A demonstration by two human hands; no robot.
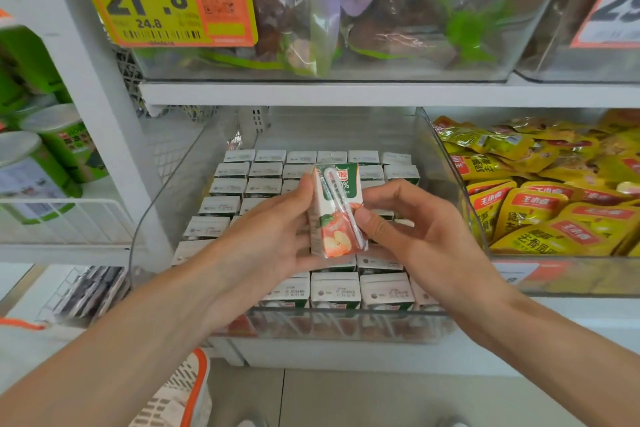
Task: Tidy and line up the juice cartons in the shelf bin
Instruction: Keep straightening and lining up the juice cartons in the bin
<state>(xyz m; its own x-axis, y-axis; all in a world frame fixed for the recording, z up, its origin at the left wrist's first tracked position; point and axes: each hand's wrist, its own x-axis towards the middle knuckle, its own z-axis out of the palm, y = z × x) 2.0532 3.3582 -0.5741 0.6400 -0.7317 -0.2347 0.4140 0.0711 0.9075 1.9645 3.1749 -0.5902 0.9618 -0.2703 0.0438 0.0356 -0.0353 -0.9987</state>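
Carton (pixel 337 215): upright, long axis vertical, straw side facing the person. It is lifted over the bin (pixel 446 163), directly above the packed rows (pixel 263 187). Left hand (pixel 273 229) grips its left side and right hand (pixel 415 232) pinches its right edge, both equally near.

White shelf (pixel 571 319), clear bin (pixel 311 326) of juice cartons (pixel 334 289), second bin (pixel 571 279) of yellow snack packets (pixel 540 206) alongside

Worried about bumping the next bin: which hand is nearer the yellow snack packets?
Right. The right hand grips the juice carton's side toward the yellow snack packets; the left hand grips its far side.
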